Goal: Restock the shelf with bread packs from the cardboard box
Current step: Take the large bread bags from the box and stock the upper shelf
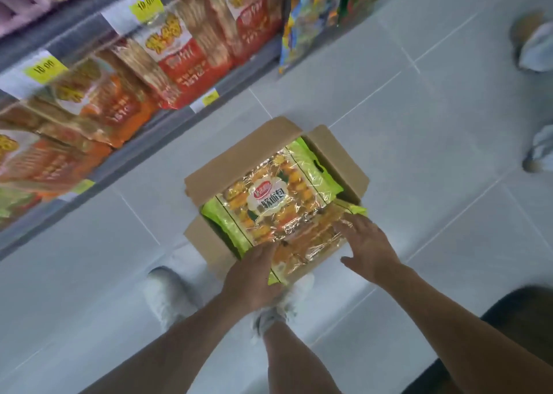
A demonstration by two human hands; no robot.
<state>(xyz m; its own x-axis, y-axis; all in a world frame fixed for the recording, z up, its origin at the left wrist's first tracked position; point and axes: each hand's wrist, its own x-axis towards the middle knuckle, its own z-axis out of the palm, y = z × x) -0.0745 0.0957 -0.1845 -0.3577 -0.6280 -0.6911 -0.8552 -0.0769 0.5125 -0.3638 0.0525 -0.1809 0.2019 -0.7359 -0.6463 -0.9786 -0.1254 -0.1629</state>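
Pale floor tiles (419, 124) run beside a stocked shelf (167, 118) along the left, where orange and red packets stand behind yellow price tags (146, 4). On the floor, just ahead of the person's white shoes (167, 292), sits the cardboard box (215, 172) with its flaps open.

A bread pack (269, 202) lies flat on top inside the box, green at both ends and clear in the middle. Its long axis runs on a slant, from the box's near-left corner toward its far-right corner. The near part is blurred, so I cannot tell whether a second pack overlaps it there.

Both hands are at the box's near edge, with the pack stretching away from them. The left hand (254, 277) grips the near-left end of the plastic, fingers curled round it. The right hand (365, 244) rests on the near-right part, fingers spread wide and flat, not yet gripping.

The shelf is to the left, so the left arm looks nearer to it. The lift likely needs the right hand to take hold before the pack swings leftward.
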